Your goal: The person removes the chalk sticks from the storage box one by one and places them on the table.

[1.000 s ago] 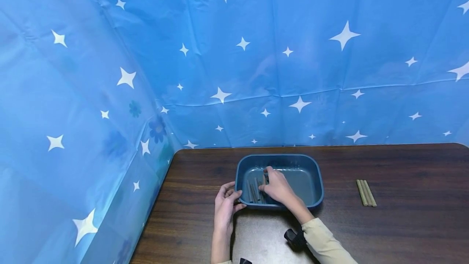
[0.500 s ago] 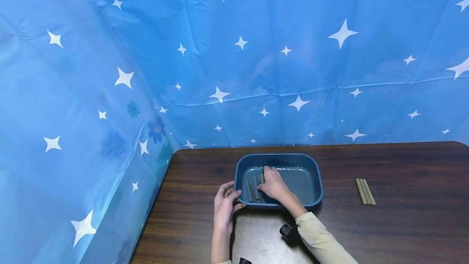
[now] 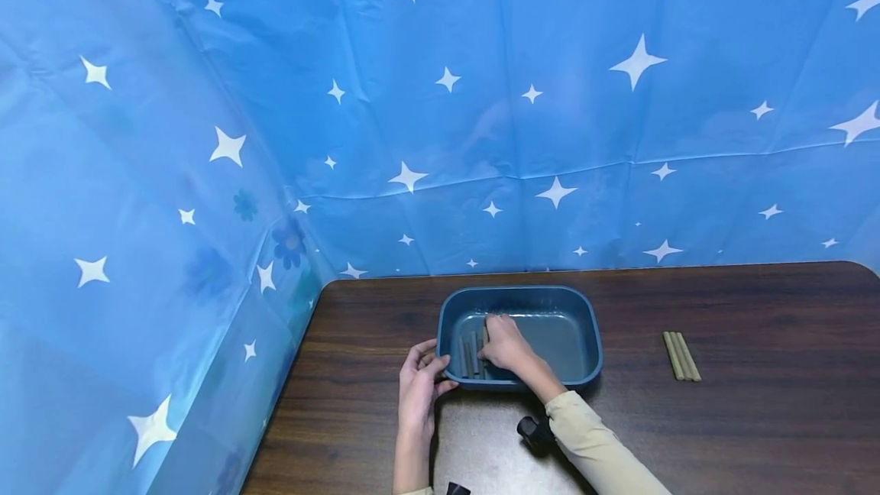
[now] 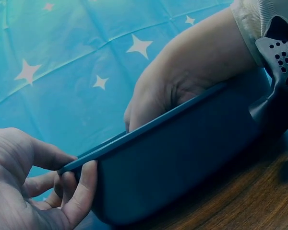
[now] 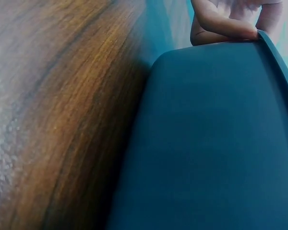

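A dark wooden table with a strong lengthwise grain fills the lower part of the head view; its far edge meets a blue plastic sheet printed with white stars, which hangs as a back wall and folds round to cover the left side too. A pale sheen lies on the wood near the person.

A blue tub with rounded corners stands on the table a little left of centre. The left hand grips the tub's near-left corner: the thumb lies over the rim and the fingers curl against the outer wall, as the left wrist view shows plainly. The right hand reaches over the near rim into the left half of the tub, fingers bent down onto a few dark sticks lying side by side on the tub floor. Whether it pinches one of them or merely rests on them cannot be told; the tub's wall blocks both wrist views. The right arm wears a cream sleeve with a black camera strapped at the wrist.

Well to the right of the tub, a small bundle of tan sticks lies on the bare wood, parallel and touching, pointing roughly near to far.
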The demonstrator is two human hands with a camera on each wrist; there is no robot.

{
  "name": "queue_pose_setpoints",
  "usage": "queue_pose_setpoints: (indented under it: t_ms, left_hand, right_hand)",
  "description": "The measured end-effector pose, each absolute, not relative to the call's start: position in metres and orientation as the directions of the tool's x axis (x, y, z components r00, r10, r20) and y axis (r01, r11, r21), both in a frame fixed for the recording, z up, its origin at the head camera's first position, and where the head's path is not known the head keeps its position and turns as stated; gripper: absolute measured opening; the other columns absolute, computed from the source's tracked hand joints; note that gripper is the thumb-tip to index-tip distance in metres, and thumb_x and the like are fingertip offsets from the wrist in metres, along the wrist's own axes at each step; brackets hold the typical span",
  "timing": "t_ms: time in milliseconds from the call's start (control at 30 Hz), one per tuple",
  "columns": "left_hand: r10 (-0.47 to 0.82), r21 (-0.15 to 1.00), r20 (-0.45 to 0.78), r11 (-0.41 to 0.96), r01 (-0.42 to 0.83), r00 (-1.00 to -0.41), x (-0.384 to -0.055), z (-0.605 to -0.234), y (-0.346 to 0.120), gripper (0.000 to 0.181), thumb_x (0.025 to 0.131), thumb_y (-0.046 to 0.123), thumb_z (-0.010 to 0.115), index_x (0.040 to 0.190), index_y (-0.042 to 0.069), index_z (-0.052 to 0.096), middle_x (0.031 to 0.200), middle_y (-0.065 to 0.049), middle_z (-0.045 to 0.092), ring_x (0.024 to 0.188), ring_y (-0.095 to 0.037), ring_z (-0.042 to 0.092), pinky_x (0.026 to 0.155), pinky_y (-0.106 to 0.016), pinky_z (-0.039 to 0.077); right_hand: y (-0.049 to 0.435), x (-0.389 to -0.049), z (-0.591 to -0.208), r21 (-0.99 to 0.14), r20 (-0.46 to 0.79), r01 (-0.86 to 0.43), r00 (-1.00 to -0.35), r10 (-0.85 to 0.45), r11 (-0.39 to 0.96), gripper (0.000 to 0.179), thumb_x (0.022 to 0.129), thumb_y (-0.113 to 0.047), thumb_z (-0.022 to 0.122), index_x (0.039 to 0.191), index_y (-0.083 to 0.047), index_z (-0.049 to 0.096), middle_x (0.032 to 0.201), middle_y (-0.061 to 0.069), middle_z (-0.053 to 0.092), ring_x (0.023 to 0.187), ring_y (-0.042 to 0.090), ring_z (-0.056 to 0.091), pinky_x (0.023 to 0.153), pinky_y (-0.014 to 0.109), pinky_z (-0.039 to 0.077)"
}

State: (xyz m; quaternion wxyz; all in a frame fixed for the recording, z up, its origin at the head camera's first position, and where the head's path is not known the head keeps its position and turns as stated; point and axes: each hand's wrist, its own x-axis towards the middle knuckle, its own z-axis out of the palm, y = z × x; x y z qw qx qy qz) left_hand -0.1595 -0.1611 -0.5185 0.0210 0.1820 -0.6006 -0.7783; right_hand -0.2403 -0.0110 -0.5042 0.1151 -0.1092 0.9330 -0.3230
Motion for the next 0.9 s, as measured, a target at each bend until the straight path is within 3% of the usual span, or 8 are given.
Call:
queue_pose_setpoints:
  t_ms: [167,467,667,900]
  left_hand:
    - [-0.251,0.943,-0.259,-0.276,-0.187,-0.933,-0.1590,-0.5175,-0.1610,0.042,0.095,-0.001,0.062,0.135,-0.007,0.051,0.103,-0.014,0.062,0.072,-0.014,0.064,0.057,-0.022,0.056]
    - [-0.256,0.945,-0.256,-0.269,-0.186,-0.932,-0.1587,-0.5155,-0.1608,0.042,0.095,0.000,0.062,0.135,-0.006,0.051,0.107,-0.015,0.062,0.073,-0.014,0.064,0.058,-0.023,0.057]
    - [-0.248,0.944,-0.260,-0.268,-0.192,-0.933,-0.1584,-0.5164,-0.1609,0.043,0.096,0.001,0.063,0.136,-0.005,0.051,0.105,-0.012,0.062,0.074,-0.014,0.064,0.059,-0.023,0.057]
    - [-0.238,0.944,-0.256,-0.270,-0.190,-0.937,-0.1595,-0.5182,-0.1618,0.045,0.096,0.002,0.064,0.138,-0.005,0.049,0.107,-0.012,0.063,0.075,-0.015,0.065,0.060,-0.025,0.058]
  right_hand:
    - [-0.0128,-0.2404,-0.5049,-0.668,-0.147,-0.100,-0.954,-0.262,0.737,0.052,0.080,-0.003,0.088,0.121,0.009,0.059,0.104,0.021,0.063,0.101,0.033,0.062,0.086,0.046,0.057]
    - [-0.0120,-0.2371,-0.5080,-0.746,-0.076,-0.152,-0.948,-0.310,0.648,0.047,0.076,0.006,0.087,0.115,0.006,0.060,0.080,0.008,0.060,0.070,0.019,0.058,0.063,0.033,0.052]
    - [-0.0106,-0.2373,-0.5089,-0.787,-0.098,-0.122,-0.943,-0.318,0.605,0.044,0.078,0.011,0.080,0.117,0.007,0.061,0.078,0.007,0.063,0.068,0.016,0.061,0.059,0.029,0.051]
    - [-0.0047,-0.2361,-0.5041,-0.817,-0.101,-0.094,-0.948,-0.302,0.569,0.044,0.082,0.013,0.076,0.124,0.007,0.062,0.079,0.008,0.066,0.070,0.019,0.064,0.061,0.032,0.053]
